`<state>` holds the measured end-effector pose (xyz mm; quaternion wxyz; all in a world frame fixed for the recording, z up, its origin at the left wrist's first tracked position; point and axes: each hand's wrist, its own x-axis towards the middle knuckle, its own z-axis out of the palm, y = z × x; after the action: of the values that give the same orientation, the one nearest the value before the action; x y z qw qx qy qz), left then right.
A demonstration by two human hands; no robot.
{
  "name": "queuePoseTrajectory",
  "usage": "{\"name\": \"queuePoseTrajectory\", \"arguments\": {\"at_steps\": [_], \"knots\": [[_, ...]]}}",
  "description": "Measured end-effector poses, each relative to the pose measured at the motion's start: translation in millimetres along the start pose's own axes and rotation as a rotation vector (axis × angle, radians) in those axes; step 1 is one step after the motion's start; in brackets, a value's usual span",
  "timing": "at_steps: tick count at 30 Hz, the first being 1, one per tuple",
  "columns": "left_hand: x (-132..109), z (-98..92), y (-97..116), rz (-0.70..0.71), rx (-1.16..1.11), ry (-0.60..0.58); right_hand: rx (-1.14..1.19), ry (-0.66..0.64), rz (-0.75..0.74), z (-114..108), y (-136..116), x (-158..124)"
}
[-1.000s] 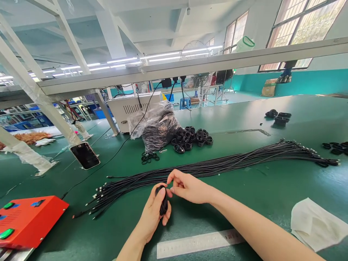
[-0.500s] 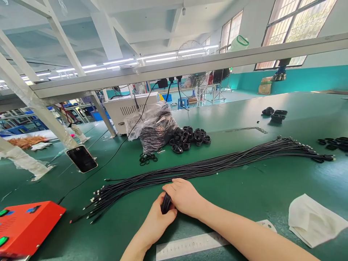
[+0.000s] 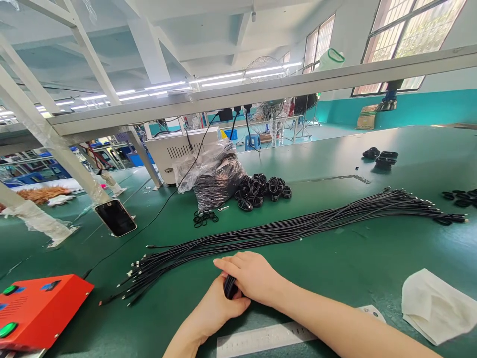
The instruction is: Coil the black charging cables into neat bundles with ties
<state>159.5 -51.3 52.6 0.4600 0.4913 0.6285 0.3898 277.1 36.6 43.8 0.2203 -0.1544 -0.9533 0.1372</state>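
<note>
Pressed together, left hand [image 3: 218, 311] cups and right hand [image 3: 251, 276] covers the black coil [image 3: 230, 287], just beside the cable bundle [image 3: 283, 232].

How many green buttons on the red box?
2: a green button at the upper left of the red box, another below it; more may be out of view.

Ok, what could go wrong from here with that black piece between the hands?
The black oblong piece is mostly hidden between the left hand and right hand, so a slip might go unnoticed. The long black cables lie right beside the hands, so a wrist could snag them and drag their loose ends out of line.
</note>
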Motion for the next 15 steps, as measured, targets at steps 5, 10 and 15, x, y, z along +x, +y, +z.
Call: {"name": "queuePoseTrajectory", "arguments": {"at_steps": [5,10,15], "knots": [[10.4,-3.3,-6.5,0.049,0.029,0.1,0.241,-0.048,0.022,-23.9,0.8,2.0],[11.5,-6.7,-11.0,0.1,0.051,0.144,0.617,-0.196,0.217,-38.4,-1.7,-2.2],[1.5,3.1,-2.7,0.134,0.004,0.073,0.828,-0.149,0.268,-18.9,-5.1,-6.3]]}}
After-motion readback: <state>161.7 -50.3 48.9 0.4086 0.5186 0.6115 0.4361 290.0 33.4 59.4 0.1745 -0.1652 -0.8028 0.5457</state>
